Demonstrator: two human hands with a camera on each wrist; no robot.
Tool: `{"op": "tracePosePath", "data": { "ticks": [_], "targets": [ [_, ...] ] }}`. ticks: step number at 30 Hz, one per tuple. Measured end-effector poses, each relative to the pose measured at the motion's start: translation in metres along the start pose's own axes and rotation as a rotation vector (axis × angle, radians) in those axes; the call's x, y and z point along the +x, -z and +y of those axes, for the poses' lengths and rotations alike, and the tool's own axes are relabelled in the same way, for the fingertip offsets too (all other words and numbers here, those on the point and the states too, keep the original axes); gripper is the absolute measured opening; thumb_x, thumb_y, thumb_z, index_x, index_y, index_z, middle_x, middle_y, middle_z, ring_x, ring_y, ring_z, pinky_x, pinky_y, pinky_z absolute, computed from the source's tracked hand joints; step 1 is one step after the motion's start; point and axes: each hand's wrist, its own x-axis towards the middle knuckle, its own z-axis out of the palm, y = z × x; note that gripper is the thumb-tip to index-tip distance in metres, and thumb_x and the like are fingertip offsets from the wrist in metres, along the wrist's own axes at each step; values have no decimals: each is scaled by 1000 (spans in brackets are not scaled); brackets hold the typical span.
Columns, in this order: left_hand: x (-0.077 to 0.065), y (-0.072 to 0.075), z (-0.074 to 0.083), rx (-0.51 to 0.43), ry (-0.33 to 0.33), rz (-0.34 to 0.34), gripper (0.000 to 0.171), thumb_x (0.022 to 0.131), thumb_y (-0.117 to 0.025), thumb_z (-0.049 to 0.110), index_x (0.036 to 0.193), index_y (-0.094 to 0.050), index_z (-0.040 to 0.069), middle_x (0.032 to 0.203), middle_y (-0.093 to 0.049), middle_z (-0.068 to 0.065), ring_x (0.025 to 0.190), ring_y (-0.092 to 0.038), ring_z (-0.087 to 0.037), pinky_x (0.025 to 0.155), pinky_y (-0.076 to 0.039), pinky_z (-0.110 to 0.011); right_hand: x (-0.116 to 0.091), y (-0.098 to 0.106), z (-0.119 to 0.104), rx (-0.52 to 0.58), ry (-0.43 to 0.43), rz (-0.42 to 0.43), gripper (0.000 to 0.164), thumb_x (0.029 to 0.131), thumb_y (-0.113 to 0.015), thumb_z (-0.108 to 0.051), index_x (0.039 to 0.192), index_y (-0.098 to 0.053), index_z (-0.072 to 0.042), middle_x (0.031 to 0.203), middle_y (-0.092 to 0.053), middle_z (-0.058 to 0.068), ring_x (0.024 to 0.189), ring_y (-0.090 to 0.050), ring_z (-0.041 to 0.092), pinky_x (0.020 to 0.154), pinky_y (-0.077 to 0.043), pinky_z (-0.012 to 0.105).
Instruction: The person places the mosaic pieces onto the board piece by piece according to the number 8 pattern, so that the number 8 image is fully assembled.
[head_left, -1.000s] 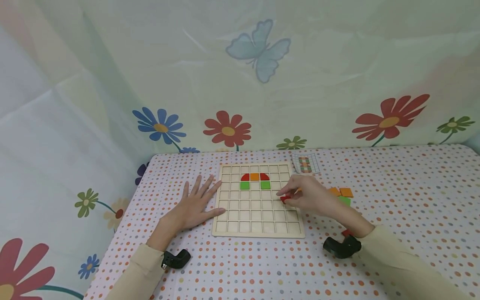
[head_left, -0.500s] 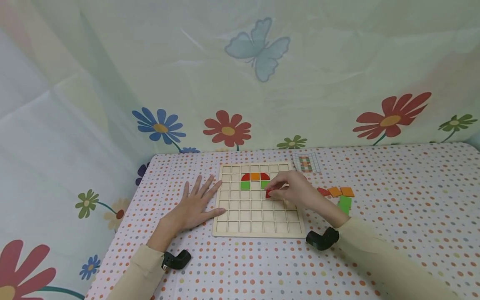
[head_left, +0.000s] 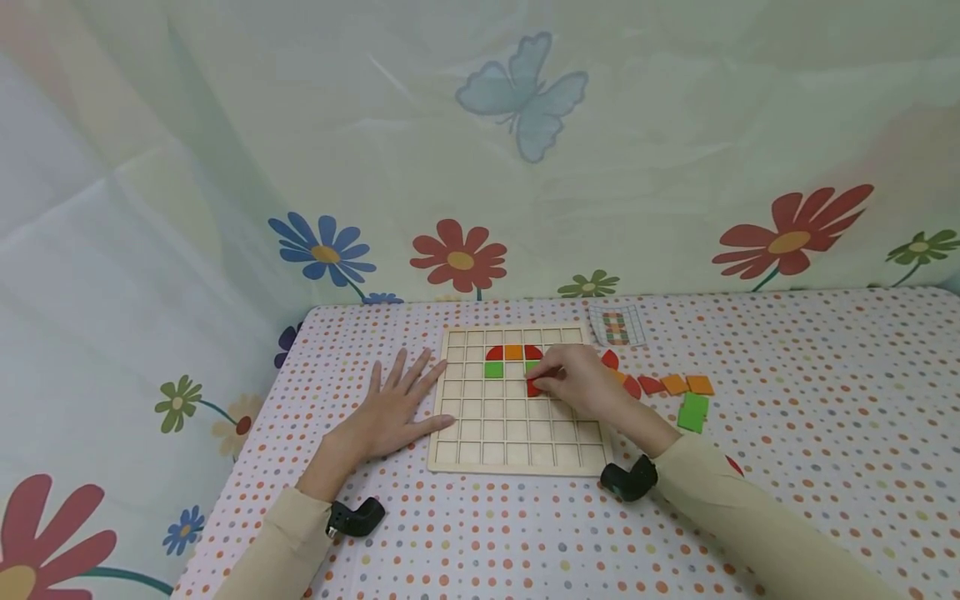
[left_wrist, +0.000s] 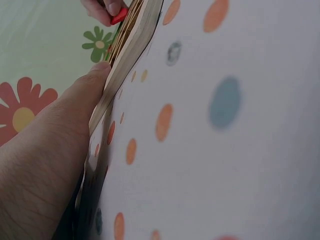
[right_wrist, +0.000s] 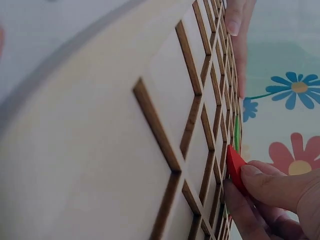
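My right hand (head_left: pixel 583 382) pinches a red tile (right_wrist: pixel 235 169) between thumb and finger over the wooden grid board (head_left: pixel 491 430). In the right wrist view the tile tilts against the grid; its full outline is hidden. Just above it in the head view is a partly covered green tile (head_left: pixel 532 366). Two red quarter-round tiles, one on each side of an orange square (head_left: pixel 513 352), and another green square (head_left: pixel 493 369) lie in cells. My left hand (head_left: pixel 392 414) rests spread on the table, its thumb and fingertips at the board's left edge.
Right of the board lie loose red tiles (head_left: pixel 651 385), orange squares (head_left: pixel 700 384) and green tiles (head_left: pixel 693 412). A printed pattern card (head_left: pixel 617 326) lies beyond the board's far right corner. Another red piece (head_left: pixel 734 465) shows beside the right sleeve.
My right hand has carried the red tile leftward from the board's right side to a cell below the right green square, then stayed almost in place. The left hand has kept still.
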Motion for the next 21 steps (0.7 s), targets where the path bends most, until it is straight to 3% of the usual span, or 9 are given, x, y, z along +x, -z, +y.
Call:
{"op": "tracePosePath", "data": {
  "ticks": [9, 21],
  "targets": [
    [1, -1, -1, 3, 6, 1, 92, 99, -49, 71, 170, -15, 24, 176, -5, -9, 160, 6, -42, 122, 4, -71, 2, -3, -4, -76, 57, 5, 13, 89, -77, 9, 95, -83, 0, 92, -76, 8, 87, -69, 22, 75, -58, 32],
    [-1, 0, 0, -17, -5, 2, 91, 100, -50, 69, 170, -15, 24, 176, -4, -8, 160, 7, -42, 122, 5, -72, 1, -7, -8, -115, 9, 16, 11, 88, -79, 7, 95, -83, -1, 93, -77, 8, 92, -72, 26, 83, -62, 40]
  ]
}}
